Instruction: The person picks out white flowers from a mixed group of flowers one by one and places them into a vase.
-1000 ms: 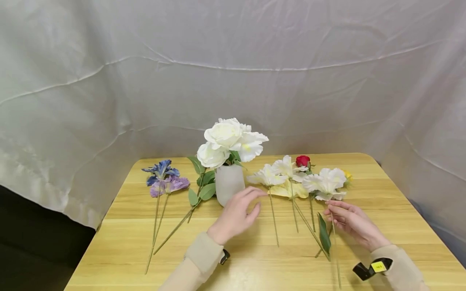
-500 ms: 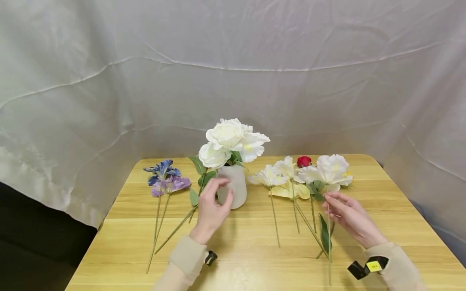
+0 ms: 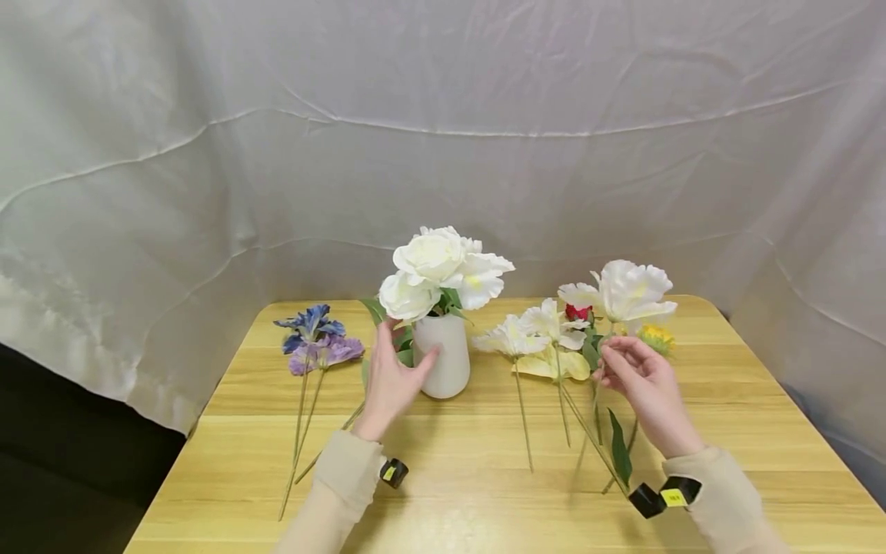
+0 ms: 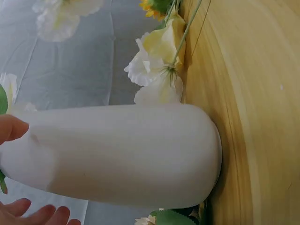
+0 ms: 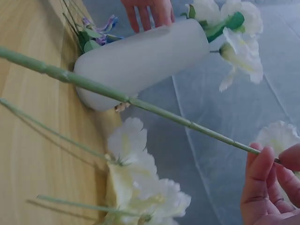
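Note:
My right hand (image 3: 644, 388) pinches the green stem (image 5: 154, 110) of a white ruffled flower (image 3: 633, 291) between thumb and fingertips. The bloom stands upright above the hand, and the stem slants down below it. At the middle of the table a white vase (image 3: 443, 358) holds several white flowers (image 3: 432, 261). Beside its left side is my left hand (image 3: 394, 377), thumb before the vase's upper front and fingers behind its left edge. In the left wrist view, the fingers (image 4: 44, 215) show a gap from the vase (image 4: 122, 154).
Blue (image 3: 311, 323) and purple (image 3: 325, 354) flowers lie on the left of the wooden table (image 3: 484, 508). To the vase's right lie white flowers (image 3: 508, 336), a pale yellow one (image 3: 554, 365), a red rose (image 3: 577, 312) and a yellow flower (image 3: 656, 338). Grey cloth (image 3: 443, 169) hangs behind.
The right hand has lifted the white flower off the table, up and slightly left. My left hand has moved left and back, from the vase's front right to its left side.

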`<state>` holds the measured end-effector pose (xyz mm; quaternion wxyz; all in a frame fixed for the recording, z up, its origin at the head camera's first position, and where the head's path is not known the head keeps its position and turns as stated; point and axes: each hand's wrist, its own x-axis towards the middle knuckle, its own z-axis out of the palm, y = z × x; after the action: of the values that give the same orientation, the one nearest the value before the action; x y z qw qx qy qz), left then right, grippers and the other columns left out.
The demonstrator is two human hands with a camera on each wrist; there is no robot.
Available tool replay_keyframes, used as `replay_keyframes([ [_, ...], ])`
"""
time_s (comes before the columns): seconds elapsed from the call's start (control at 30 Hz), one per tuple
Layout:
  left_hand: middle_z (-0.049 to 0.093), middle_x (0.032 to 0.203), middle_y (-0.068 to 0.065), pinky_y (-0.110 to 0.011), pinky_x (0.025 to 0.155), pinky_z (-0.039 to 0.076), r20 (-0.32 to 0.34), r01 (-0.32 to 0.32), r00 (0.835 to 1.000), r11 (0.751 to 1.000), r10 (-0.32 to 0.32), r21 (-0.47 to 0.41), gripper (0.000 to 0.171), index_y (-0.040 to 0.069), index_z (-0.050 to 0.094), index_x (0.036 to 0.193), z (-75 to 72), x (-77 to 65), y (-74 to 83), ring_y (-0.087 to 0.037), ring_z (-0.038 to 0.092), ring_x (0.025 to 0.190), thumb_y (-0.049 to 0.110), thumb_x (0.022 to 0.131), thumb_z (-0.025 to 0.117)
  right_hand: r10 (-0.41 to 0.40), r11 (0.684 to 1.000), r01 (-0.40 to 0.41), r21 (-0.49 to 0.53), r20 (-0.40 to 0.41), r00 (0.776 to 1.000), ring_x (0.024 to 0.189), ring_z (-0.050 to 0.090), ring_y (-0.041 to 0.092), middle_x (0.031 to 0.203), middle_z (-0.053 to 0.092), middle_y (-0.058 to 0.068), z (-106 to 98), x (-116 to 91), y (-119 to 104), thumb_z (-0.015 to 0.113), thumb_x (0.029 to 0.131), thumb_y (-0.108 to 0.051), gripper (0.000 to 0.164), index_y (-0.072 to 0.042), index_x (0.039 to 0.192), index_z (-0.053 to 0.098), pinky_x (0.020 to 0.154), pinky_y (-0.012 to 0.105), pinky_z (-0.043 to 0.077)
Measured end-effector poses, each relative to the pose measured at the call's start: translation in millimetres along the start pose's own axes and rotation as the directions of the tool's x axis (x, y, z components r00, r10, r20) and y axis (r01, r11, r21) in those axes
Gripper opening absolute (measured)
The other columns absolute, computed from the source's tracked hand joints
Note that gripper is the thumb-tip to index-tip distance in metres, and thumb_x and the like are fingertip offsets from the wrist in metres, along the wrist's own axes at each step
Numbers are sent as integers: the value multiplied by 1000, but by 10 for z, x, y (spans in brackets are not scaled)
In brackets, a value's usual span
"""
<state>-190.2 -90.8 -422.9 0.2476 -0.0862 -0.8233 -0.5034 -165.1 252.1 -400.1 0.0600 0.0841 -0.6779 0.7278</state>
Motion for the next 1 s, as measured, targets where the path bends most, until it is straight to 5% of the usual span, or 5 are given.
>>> replay_keyframes([
  [0.3,59,123,-10,-44,96,46,50,-13,999,1000,13,12,61,11,47,129,-19,89,-67,-24,57,109,32,79,75,-173,985,174,8,-52,983,73,64,11,87,61,5,229,85,-122,55,94,-6,15,2,107,54,66,20,56],
  [0.6,58,118,-10,-47,86,51,31,9,999,998,-11,66,69,8,46,129,40,65,-11,-29,60,100,40,76,77,-299,950,309,47,-160,941,70,64,15,87,59,12,441,185,-283,57,92,-1,19,12,105,52,63,21,55],
  [1.0,55,116,-2,-33,81,53,37,-113,993,991,111,71,67,15,44,131,56,-41,55,-24,61,94,41,78,74,-440,867,480,136,-246,864,70,64,17,84,62,11,661,328,-443,59,88,5,11,11,97,56,62,20,55],
])
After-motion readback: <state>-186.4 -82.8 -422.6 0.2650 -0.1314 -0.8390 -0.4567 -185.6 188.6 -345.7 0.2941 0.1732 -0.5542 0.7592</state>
